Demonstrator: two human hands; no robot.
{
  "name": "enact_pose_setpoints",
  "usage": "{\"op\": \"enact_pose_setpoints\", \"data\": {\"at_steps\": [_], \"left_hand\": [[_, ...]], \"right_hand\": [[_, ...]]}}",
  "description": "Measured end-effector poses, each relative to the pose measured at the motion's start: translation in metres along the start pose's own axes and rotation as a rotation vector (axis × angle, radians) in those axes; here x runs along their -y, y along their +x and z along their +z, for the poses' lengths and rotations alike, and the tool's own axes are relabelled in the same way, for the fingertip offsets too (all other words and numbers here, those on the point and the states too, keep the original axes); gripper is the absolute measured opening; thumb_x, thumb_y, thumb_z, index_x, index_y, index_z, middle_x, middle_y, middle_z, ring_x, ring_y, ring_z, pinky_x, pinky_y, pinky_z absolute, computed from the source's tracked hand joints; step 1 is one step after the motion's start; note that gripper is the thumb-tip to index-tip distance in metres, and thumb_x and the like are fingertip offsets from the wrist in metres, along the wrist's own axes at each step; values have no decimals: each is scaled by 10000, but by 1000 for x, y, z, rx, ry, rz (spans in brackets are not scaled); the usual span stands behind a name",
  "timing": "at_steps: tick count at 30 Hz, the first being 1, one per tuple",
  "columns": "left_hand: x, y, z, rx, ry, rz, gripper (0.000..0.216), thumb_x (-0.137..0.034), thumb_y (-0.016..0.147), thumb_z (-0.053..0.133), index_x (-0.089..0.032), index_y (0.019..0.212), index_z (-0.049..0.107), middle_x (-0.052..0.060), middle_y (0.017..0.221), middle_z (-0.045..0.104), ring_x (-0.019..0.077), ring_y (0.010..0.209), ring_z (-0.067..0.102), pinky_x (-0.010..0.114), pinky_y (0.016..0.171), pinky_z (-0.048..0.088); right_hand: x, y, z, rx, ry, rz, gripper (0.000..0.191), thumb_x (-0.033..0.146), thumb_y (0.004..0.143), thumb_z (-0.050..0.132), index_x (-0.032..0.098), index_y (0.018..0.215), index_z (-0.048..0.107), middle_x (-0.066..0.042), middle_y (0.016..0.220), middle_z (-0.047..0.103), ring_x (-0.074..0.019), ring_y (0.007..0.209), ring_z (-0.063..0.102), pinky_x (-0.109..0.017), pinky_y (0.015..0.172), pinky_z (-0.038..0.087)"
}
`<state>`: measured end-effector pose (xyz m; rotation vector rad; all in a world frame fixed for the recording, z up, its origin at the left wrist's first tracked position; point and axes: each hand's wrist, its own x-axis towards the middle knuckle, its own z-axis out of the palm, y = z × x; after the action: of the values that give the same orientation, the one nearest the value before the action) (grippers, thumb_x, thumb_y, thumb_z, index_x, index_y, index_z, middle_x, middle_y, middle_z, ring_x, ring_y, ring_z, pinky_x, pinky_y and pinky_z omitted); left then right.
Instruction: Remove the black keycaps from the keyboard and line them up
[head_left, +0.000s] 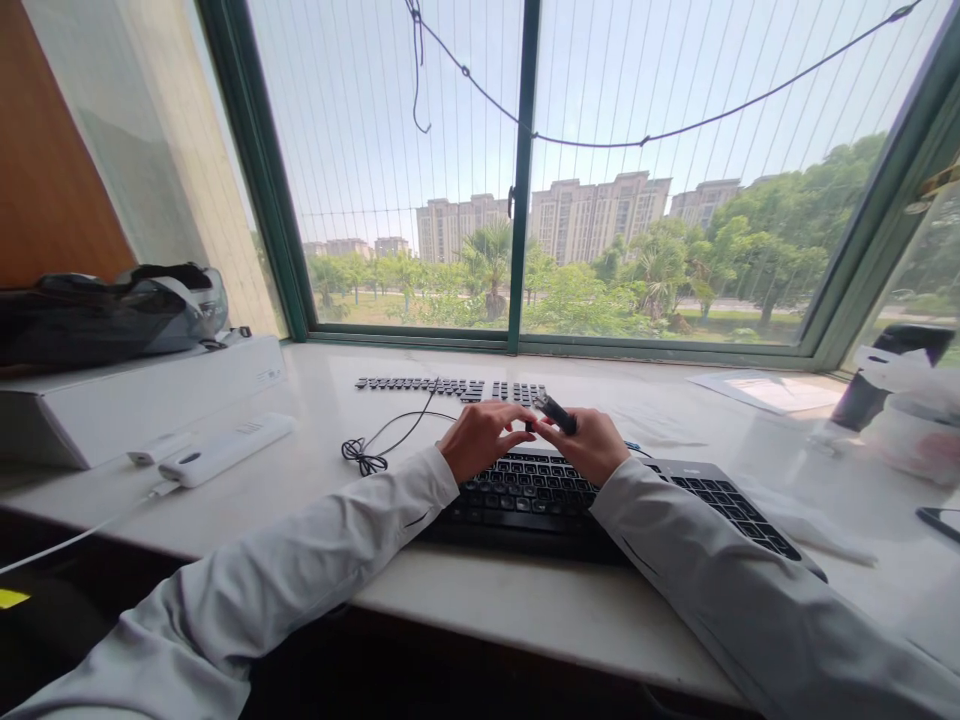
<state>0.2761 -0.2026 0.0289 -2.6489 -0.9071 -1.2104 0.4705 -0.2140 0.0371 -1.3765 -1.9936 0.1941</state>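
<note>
My left hand (pixel 484 435) is pinched closed on a small black keycap (pixel 529 427), held above the keyboard. My right hand (pixel 589 442) is wrapped round a short black tool (pixel 556 411) with a pale, bristle-like tip; it looks like a small brush. The right fingertips meet the left ones at the keycap. Beneath both hands lies a black keyboard (pixel 517 492), partly hidden by them and the sleeves. Its key positions look bare of caps. Behind the hands, loose keycaps (pixel 420 384) lie in rows, with another group of keycaps (pixel 517 393) to the right.
A coiled black cable (pixel 365 458) lies left of the keyboard. Further left are a white power strip (pixel 229 448) and a white box (pixel 142 400) with a dark bag (pixel 112 315) on it. Paper (pixel 765 390) and plastic bags (pixel 922 430) lie right. A window stands behind.
</note>
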Motion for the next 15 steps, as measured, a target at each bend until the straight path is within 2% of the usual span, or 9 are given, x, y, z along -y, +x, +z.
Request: {"op": "enact_pose_setpoints", "data": {"at_steps": [4, 6, 9, 11, 13, 15], "left_hand": [[2, 1, -3, 29, 102, 13, 150, -329, 867, 685, -223, 971, 705, -14, 824, 725, 125, 714, 661, 230, 704, 485], [4, 4, -14, 15, 217, 48, 157, -347, 871, 679, -239, 981, 706, -17, 869, 736, 132, 750, 670, 228, 689, 470], [14, 13, -43, -139, 378, 22, 193, -395, 902, 631, -262, 1024, 699, -19, 978, 736, 108, 717, 654, 221, 640, 442], [29, 19, -67, -293, 437, -68, 228, -434, 917, 598, -264, 1037, 692, -12, 1048, 718, 85, 638, 612, 221, 598, 420], [52, 24, -88, -390, 505, -175, 259, -455, 907, 605, -265, 1065, 684, -2, 1037, 708, 94, 620, 591, 233, 602, 417], [82, 25, -103, -382, 579, -284, 257, -455, 893, 623, -282, 1073, 681, -11, 997, 708, 121, 663, 606, 248, 628, 422]], "right_hand": [[-3, 1, 1, -3, -70, 2, 413, 518, 866, 502, 186, 795, 737, -42, 666, 697, -195, 669, 632, -265, 596, 375], [-7, 1, -1, -28, -182, 15, 330, 447, 881, 500, 209, 884, 729, -58, 750, 724, -210, 710, 648, -274, 615, 377], [-12, 1, -7, -33, -379, 53, 284, 358, 872, 513, 266, 1079, 685, -78, 855, 739, -240, 766, 668, -293, 637, 380], [-14, 1, -11, -20, -450, 77, 295, 348, 878, 496, 284, 1113, 662, -86, 869, 735, -251, 777, 674, -301, 642, 386], [-15, 1, -13, -15, -478, 87, 294, 343, 881, 481, 293, 1115, 652, -87, 873, 731, -257, 784, 679, -309, 649, 394], [-14, 2, -14, -12, -495, 87, 295, 335, 874, 480, 297, 1115, 645, -88, 874, 729, -267, 787, 685, -320, 654, 404]]}}
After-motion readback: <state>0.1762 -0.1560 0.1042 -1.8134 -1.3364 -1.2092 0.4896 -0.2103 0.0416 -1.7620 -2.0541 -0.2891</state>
